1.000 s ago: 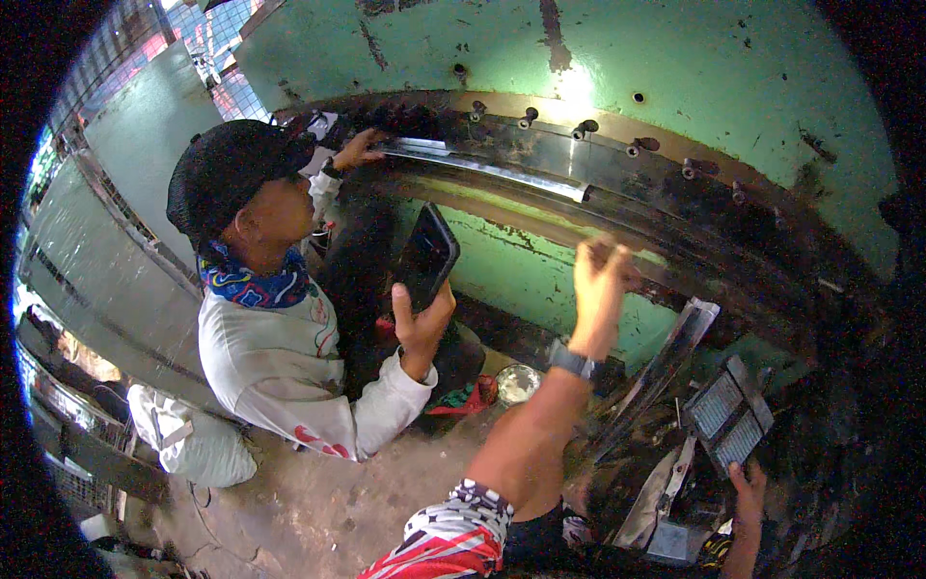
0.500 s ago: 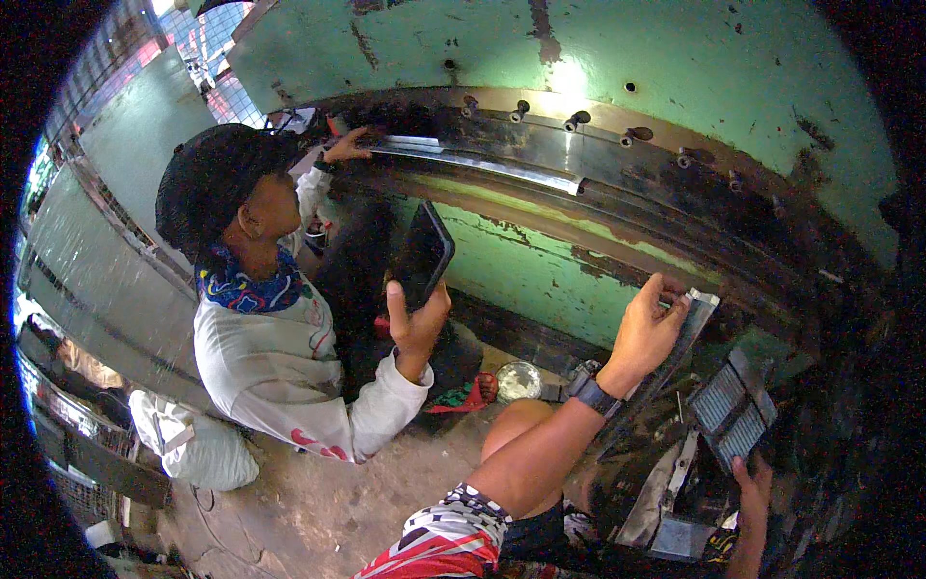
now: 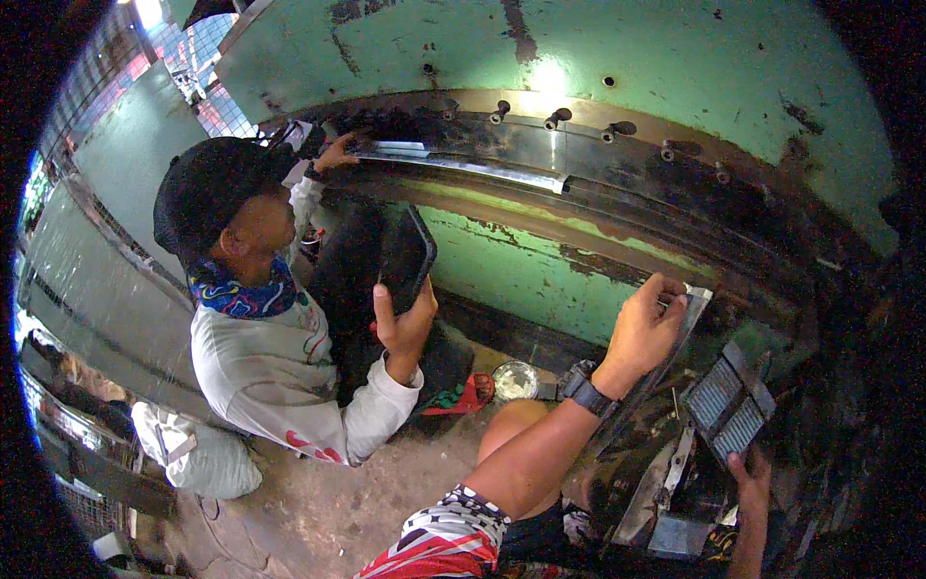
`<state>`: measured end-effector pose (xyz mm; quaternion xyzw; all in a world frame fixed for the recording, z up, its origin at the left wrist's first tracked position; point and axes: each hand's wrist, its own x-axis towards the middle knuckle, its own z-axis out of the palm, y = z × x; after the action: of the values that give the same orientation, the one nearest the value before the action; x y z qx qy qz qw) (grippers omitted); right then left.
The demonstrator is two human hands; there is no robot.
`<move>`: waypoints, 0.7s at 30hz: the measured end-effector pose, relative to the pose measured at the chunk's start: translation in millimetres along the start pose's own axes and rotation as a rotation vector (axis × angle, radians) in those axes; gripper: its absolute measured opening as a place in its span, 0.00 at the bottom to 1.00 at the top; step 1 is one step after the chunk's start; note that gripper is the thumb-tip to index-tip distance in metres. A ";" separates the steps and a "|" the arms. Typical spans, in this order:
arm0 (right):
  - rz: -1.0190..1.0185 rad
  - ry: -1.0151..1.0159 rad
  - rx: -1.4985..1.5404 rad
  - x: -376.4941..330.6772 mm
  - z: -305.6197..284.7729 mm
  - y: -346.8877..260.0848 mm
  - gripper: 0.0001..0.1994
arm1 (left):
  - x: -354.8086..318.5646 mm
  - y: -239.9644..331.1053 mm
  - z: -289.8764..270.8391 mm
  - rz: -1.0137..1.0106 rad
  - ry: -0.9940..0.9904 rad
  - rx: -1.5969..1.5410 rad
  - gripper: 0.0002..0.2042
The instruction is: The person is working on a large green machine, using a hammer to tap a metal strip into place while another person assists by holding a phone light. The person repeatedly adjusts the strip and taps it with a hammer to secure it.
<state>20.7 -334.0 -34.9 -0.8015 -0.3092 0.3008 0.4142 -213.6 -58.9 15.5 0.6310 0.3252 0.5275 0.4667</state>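
My left hand [image 3: 644, 326], with a dark watch at its wrist, is closed in a pinch on the upper end of a long, narrow grey metal strip [image 3: 666, 362]. The strip slopes down toward my knee, its lower part lost in shadow. At the lower right, my right hand [image 3: 750, 480] grips the lower edge of a ribbed grey plate [image 3: 730, 402] crossed by a dark band. Some of its fingers are hidden behind the plate.
A person [image 3: 265, 338] in a white top and black cap crouches at left, holding a dark phone [image 3: 410, 253]; their other hand touches a shiny metal strip [image 3: 482, 172] on the green machine [image 3: 685, 58]. A round metal dish [image 3: 516, 381] and a white sack [image 3: 212, 463] rest on the floor.
The whole scene has shifted slightly leftward in view. Both my hands keep their grips, and the person at left stays in much the same pose.
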 end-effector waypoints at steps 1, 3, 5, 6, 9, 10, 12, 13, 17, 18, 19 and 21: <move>-0.020 -0.045 0.010 3.1 -2.6 4.0 0.39 | 0.2 -0.6 1.1 -0.002 0.000 -0.003 0.09; -0.063 -0.134 0.030 14.0 -7.1 15.4 0.40 | 2.6 -2.8 2.0 0.005 0.000 -0.016 0.09; 0.026 -0.043 0.028 11.7 -5.9 24.5 0.41 | 3.9 -5.5 4.7 0.015 0.009 -0.027 0.09; 0.072 0.000 0.029 10.8 -4.4 26.1 0.41 | 2.4 -2.3 4.3 0.011 0.016 -0.025 0.09; 0.085 -0.016 -0.027 11.3 -7.6 22.2 0.39 | 2.3 -3.0 4.5 -0.016 -0.008 -0.046 0.09; 0.087 -0.065 0.051 12.6 -9.3 24.8 0.39 | 1.8 -4.1 3.7 -0.019 -0.014 -0.053 0.09; 0.090 -0.162 0.208 15.3 -12.6 26.3 0.38 | 1.5 -4.8 0.8 -0.016 -0.017 -0.061 0.09; 0.080 -0.133 0.168 13.1 -10.8 23.2 0.37 | 1.8 -4.2 -0.6 -0.009 -0.014 -0.064 0.10; 0.033 -0.085 0.047 8.2 -6.6 16.4 0.36 | 3.4 -7.2 -3.4 0.006 0.004 -0.030 0.09; 0.024 -0.086 0.026 5.3 -7.3 14.0 0.36 | 2.9 -7.9 -3.3 0.024 0.006 -0.005 0.09; 0.034 -0.070 0.009 2.2 -5.6 11.3 0.36 | 2.5 -8.7 -3.6 0.043 0.006 0.019 0.09; 0.057 -0.024 -0.027 -2.6 -2.4 2.2 0.36 | 4.8 -7.3 -8.7 0.025 0.002 0.010 0.09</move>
<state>21.4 -338.1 -35.1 -0.8118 -0.2954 0.3180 0.3906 -220.4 -49.9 10.5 0.6368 0.3207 0.5323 0.4565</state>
